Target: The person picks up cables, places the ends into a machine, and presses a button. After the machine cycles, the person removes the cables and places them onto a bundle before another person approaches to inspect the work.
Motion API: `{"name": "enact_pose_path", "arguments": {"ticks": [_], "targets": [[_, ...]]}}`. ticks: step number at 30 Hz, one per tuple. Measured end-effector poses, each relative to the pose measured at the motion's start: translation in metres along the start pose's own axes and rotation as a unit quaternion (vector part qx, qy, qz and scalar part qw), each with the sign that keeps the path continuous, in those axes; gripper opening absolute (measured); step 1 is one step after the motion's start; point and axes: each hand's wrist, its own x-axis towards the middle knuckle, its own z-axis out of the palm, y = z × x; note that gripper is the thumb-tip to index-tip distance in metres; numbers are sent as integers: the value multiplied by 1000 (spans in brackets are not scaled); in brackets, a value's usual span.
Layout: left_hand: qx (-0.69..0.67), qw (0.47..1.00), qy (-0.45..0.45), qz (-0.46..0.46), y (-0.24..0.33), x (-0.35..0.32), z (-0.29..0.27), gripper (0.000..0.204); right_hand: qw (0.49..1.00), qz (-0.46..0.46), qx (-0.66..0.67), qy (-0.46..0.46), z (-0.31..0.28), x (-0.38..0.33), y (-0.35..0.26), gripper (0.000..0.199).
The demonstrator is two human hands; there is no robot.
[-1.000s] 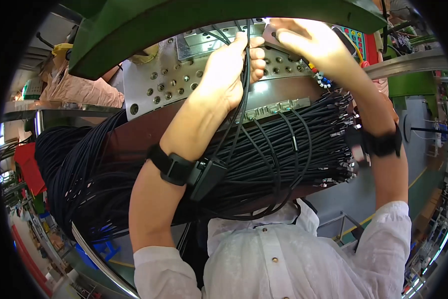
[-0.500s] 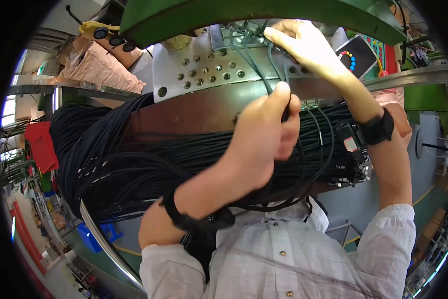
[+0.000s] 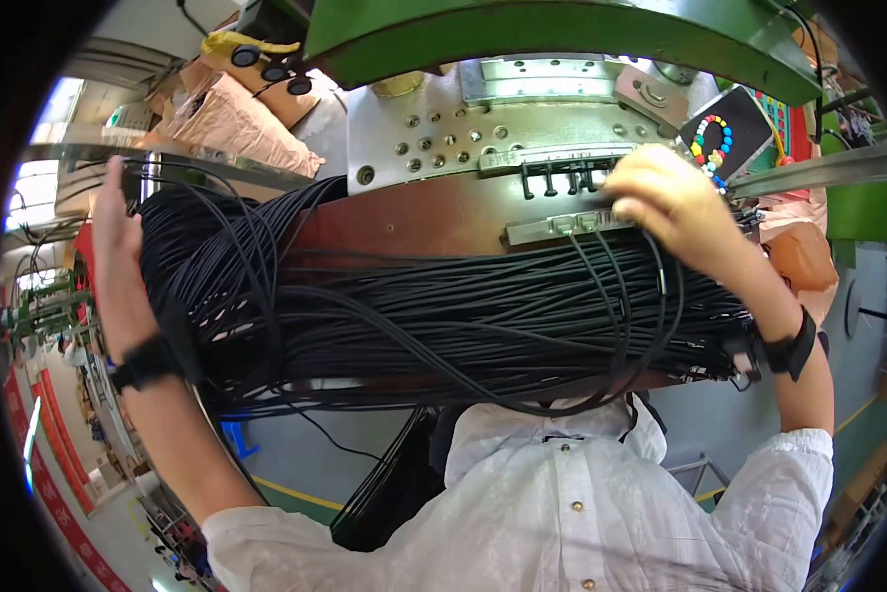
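Note:
At the far left, my left hand [image 3: 116, 217] is raised edge-on with its fingers stretched upward and thumb apart. Thin black cables [image 3: 231, 202] arc from beside its fingers into the large bundle of black cables [image 3: 414, 306] lying across the front. My right hand [image 3: 675, 202], slightly blurred, is curled at the right end of a row of black pegs or connector ends [image 3: 552, 180] on a metal strip [image 3: 503, 158]. Whatever lies between its fingertips is hidden. Just below, a metal rail [image 3: 532, 233] holds small plugs with cables running down from it.
A green machine arm [image 3: 562, 39] crosses overhead, above a metal plate with bolt holes [image 3: 414, 138]. Brown paper packages [image 3: 251, 123] are at the back left. A dark tablet-like panel with a bead string [image 3: 730, 128] lies back right; metal bars flank both sides.
My left hand has swung from the middle to the far left, and cables now trail there. My right hand has come down and nearer from the machine, uncovering the black row and strip.

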Motion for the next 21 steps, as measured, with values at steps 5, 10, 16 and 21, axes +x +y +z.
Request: {"name": "enact_pose_path", "arguments": {"ticks": [5,10,16,21], "targets": [[-103,767,-623,-111,30,-278,136,35,993,88,8,-79,11,-23,-10,21],[-203,675,-675,-219,45,-422,184,40,994,-15,46,93,6,30,0,21],[-447,455,-627,-448,65,-347,266,37,919,285,259,87,-16,63,62,22],[-420,486,-687,-339,48,-310,306,34,941,243,165,169,-45,60,50,20]]}}
